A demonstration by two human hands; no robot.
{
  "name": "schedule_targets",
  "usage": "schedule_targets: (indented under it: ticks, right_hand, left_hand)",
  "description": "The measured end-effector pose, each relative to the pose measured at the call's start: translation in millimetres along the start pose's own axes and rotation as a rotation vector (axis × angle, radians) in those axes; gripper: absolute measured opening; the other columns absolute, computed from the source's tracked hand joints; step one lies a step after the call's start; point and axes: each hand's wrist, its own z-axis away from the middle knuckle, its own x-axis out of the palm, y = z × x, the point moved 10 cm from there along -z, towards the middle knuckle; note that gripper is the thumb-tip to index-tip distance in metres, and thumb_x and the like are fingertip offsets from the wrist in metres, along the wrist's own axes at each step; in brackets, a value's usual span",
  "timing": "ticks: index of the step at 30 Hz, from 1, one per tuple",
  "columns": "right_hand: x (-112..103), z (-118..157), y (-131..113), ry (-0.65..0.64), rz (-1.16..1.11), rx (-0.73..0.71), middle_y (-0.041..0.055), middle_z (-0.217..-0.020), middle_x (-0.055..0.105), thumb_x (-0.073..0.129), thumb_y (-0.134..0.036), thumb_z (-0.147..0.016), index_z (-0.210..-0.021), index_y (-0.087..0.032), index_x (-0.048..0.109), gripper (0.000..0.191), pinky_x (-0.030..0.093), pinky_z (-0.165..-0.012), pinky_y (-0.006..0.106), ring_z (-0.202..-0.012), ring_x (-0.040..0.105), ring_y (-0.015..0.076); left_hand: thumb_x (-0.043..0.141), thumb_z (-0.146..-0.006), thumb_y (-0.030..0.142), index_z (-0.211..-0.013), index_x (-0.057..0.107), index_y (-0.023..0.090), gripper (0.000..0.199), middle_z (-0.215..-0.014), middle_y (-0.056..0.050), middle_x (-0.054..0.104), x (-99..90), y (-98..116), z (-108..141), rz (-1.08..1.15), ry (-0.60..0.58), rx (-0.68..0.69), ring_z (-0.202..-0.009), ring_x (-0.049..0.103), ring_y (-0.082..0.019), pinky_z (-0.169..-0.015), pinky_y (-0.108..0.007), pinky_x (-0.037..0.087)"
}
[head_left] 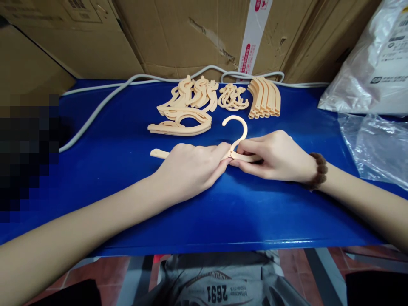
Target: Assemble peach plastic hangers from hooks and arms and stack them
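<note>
Between my two hands is a cream plastic folding hanger (244, 127), its hook curving up and away from me. My left hand (191, 168) is closed around the left arm of the hanger, whose end sticks out past my knuckles. The right arm is pinched in the fingers of my right hand (274, 155), close to the centre joint. My fingertips hide part of that joint. Just beyond my left hand lie folded hangers (181, 127) in a small stack.
Behind the stack sit more folded hangers (194, 93), loose hooks (233, 97) and a row of hanger arms (264, 97). A grey cable (134, 77) runs along the back of the blue table (223, 216), before cardboard boxes (178, 38). Plastic bags (366, 72) lie at right.
</note>
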Motion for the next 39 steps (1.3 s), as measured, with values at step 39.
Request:
schedule_targets:
  ticks: [39]
  right_hand:
    - [-34,8,-12,0.349,0.475,-0.014,0.0059,-0.084,0.071,0.044,-0.034,-0.100,-0.108,-0.016,0.067,0.030,0.036,-0.065,0.034,-0.072,0.061,0.0181]
  left_hand:
    - [0.044,-0.099,0.043,-0.085,0.068,0.021,0.035,-0.054,-0.002,0.060,-33.4,1,9,-0.092,0.318,0.020,-0.048,0.058,-0.016,-0.047,-0.027,0.017]
